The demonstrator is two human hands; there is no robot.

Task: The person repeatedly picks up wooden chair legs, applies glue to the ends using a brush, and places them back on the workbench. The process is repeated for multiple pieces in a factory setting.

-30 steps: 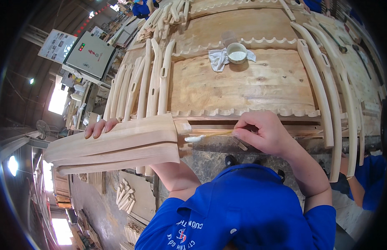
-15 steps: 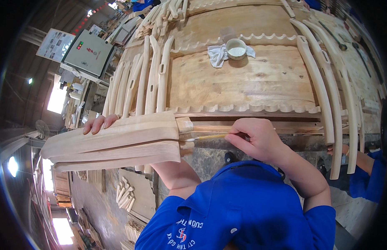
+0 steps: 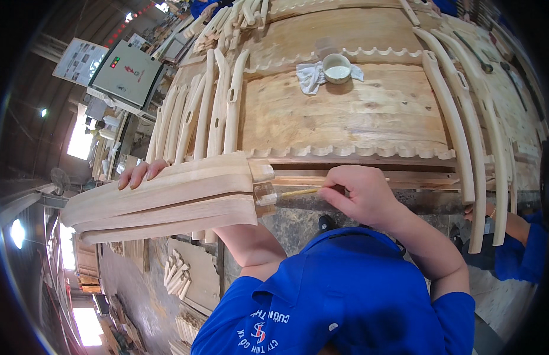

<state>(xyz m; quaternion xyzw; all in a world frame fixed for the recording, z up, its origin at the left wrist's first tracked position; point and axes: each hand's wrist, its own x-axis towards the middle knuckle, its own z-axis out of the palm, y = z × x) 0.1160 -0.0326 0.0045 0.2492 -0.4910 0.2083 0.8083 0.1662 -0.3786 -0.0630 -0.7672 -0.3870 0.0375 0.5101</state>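
Observation:
A bundle of curved pale wooden slats [image 3: 162, 198] rests across my left forearm, side by side. My left hand [image 3: 142, 174] is wrapped round it from beneath, its fingertips showing over the far edge. Short tenons [image 3: 264, 193] stick out of the slats' right ends, some looking wet. In a pinch, my right hand [image 3: 362, 192] holds a thin brush [image 3: 301, 191] with a yellowish stick handle. The brush points left at the tenons; whether its tip touches them I cannot tell.
Beyond my hands, a white bowl [image 3: 336, 70] of whitish liquid stands by a white cloth [image 3: 310, 77] on a wooden panel [image 3: 345, 118] between scalloped rails. Curved wooden legs [image 3: 218, 112] lean at left, more [image 3: 449, 118] at right. Another person's arm [image 3: 511, 228] shows at right.
The brush tip has shifted slightly right and up along the tenons. The right end of the slat bundle has risen a little. My right hand has barely moved.

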